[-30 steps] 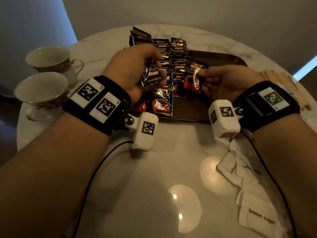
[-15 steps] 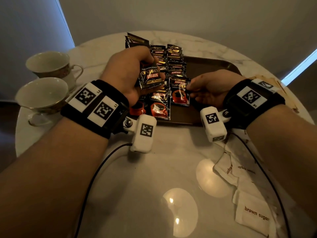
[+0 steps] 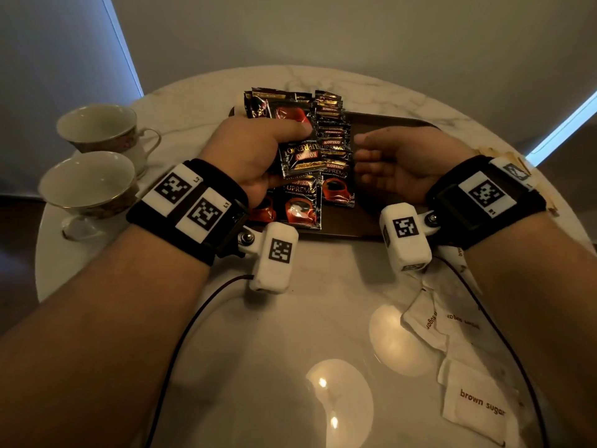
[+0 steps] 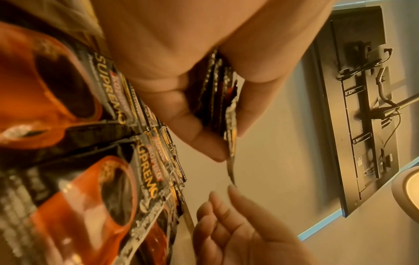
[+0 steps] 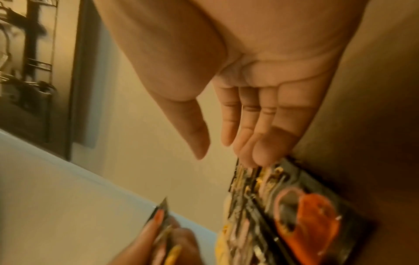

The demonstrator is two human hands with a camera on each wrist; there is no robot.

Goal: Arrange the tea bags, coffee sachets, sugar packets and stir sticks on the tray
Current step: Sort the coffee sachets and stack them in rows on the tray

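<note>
The round, white marbled bench carries a dark brown rectangular tray. On the tray's left half lie glossy black coffee sachets printed with red cups, overlapped in rows. The left hand grasps a bunch of these sachets, thumb on top, above the rows. The right hand hangs released over the tray, fingers loosely extended, tips near the laid sachets. White paper brown-sugar packets lie on the bench by the right forearm; two porcelain cups stand left
</note>
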